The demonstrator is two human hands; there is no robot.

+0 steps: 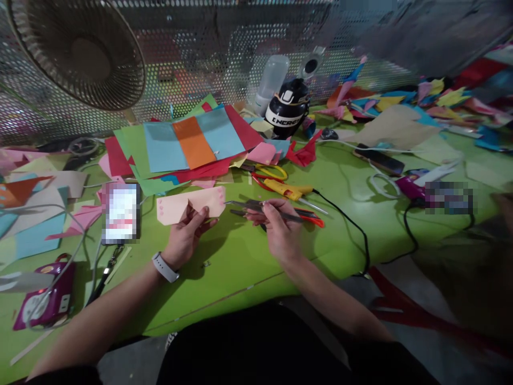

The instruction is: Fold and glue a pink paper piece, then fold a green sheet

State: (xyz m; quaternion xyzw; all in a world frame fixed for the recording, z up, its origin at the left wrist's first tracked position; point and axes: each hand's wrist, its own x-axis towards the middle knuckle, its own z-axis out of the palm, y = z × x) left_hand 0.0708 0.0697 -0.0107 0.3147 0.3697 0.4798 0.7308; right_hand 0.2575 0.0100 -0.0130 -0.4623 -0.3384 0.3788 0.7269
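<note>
A pale peach strip of paper [170, 208] with cut corners and small pink dots at both ends is pinched in my left hand [193, 227], thumb on top. My right hand [280, 227] grips dark metal tweezers [252, 205], whose bent tip points left at the paper's right end. Whether the tip touches the paper or holds anything, I cannot tell. Just behind my right hand lie a yellow glue gun [286, 189] with a black cord and scissors with yellow and red handles [272, 172]. An orange-red handled tool [315, 216] lies partly hidden beside that hand.
Stacked coloured paper [160, 147] covers the green table's [240, 289] back. A lit phone [120, 214] and purple power strip [52, 297] sit left. A fan [80, 59], black jar [287, 109] and mesh panel stand behind. Another phone [379, 159] and folded paper shapes [380, 101] lie right.
</note>
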